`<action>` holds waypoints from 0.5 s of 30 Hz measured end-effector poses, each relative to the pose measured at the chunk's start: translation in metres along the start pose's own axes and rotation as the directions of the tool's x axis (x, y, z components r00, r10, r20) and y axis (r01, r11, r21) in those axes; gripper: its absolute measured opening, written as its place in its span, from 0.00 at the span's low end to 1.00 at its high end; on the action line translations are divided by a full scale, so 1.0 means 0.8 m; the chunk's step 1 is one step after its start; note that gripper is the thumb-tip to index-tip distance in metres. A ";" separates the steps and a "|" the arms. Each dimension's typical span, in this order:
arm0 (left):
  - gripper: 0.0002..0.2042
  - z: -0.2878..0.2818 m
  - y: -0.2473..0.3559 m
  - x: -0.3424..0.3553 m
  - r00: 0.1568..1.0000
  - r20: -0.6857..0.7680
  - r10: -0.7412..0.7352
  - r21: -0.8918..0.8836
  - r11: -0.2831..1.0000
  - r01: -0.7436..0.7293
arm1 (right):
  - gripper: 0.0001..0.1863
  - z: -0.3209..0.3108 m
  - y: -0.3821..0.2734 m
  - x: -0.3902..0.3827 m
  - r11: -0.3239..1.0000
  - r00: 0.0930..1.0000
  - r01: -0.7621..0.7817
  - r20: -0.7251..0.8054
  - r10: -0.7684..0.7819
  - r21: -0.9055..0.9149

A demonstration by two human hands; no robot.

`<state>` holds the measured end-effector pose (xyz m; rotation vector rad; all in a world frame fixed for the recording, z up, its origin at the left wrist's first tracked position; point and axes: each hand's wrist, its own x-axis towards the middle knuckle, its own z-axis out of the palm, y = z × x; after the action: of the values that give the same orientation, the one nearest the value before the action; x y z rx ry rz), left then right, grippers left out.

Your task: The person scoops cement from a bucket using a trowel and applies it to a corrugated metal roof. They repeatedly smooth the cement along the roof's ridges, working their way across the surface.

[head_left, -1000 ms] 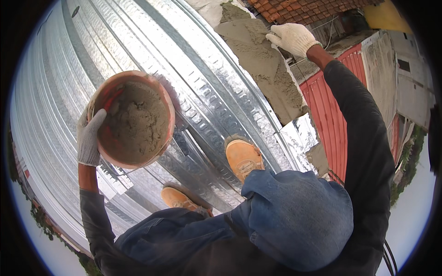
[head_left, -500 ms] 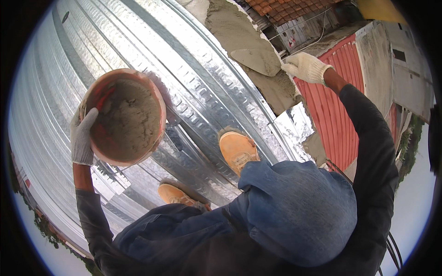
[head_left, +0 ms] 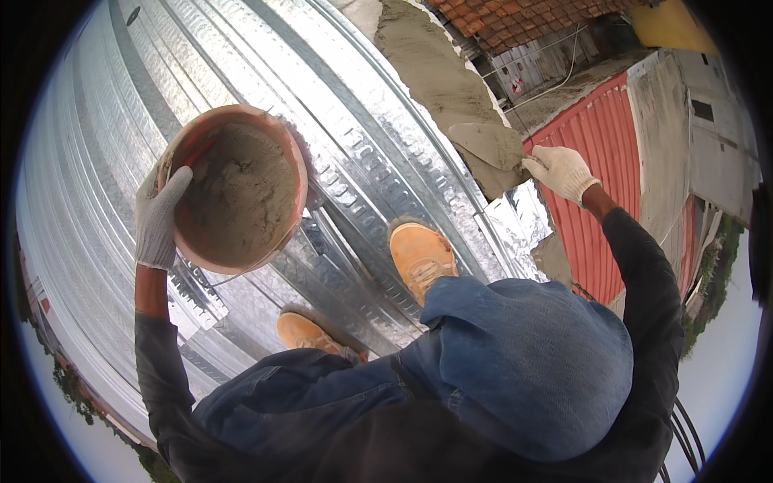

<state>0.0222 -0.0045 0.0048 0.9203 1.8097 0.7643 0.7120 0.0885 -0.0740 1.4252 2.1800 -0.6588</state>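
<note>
Head view, looking down at two gloved hands above a corrugated metal roof [head_left: 121,121]. Left hand [head_left: 157,217], in a white knit glove, at about nine o'clock, curled over the near rim of a round orange bowl [head_left: 233,189] and clamped on it, thumb inside the rim. Bowl tilted toward the camera, raised off the roof, mostly filled with grey wet mortar [head_left: 237,193] that reaches close to the rim. Right hand [head_left: 560,171], also in a white glove, at about two o'clock, well apart from the left, closed around the handle of a trowel [head_left: 491,145]. Trowel blade smeared with grey mortar, pointing toward eleven o'clock from the hand, lying against a long band of fresh mortar [head_left: 423,56] that runs along the roof's edge up toward twelve o'clock. Bowl and trowel well apart, with shiny ribbed sheeting between them. Near the centre, two orange shoes: one [head_left: 419,253] flat on the sheeting, another [head_left: 310,334] lower at about seven o'clock, partly covered by blue trousers [head_left: 523,362]. Dark long sleeves on both arms. Red corrugated roof [head_left: 596,161] beyond the edge at three o'clock, tiled roof [head_left: 515,16] at one o'clock.
</note>
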 end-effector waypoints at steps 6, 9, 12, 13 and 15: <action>0.31 0.032 0.022 -0.009 0.999 -0.044 -0.006 -0.017 1.000 0.005 | 0.14 -0.020 -0.072 -0.037 0.997 0.940 -0.039 -0.337 0.057 0.061; 0.33 0.029 0.026 -0.017 0.999 -0.045 0.015 0.036 0.999 -0.013 | 0.13 -0.051 -0.164 -0.004 0.965 0.900 0.254 -0.380 -0.214 0.059; 0.33 0.051 0.027 -0.021 1.000 -0.008 0.025 -0.007 1.000 -0.025 | 0.14 -0.071 -0.261 0.022 0.875 0.830 0.482 -0.351 -0.435 0.056; 0.31 0.060 0.026 -0.024 0.999 -0.035 0.038 0.004 0.999 -0.038 | 0.14 -0.081 -0.293 0.033 0.861 0.830 0.507 -0.289 -0.476 0.039; 0.27 0.063 0.029 -0.030 0.997 -0.053 0.060 0.022 0.998 -0.059 | 0.15 -0.090 -0.344 0.056 0.842 0.827 0.539 -0.186 -0.531 -0.010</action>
<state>0.0818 -0.0074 0.0156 0.9788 1.8470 0.8158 0.4335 0.0674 -0.0046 0.9027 2.7619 -0.7888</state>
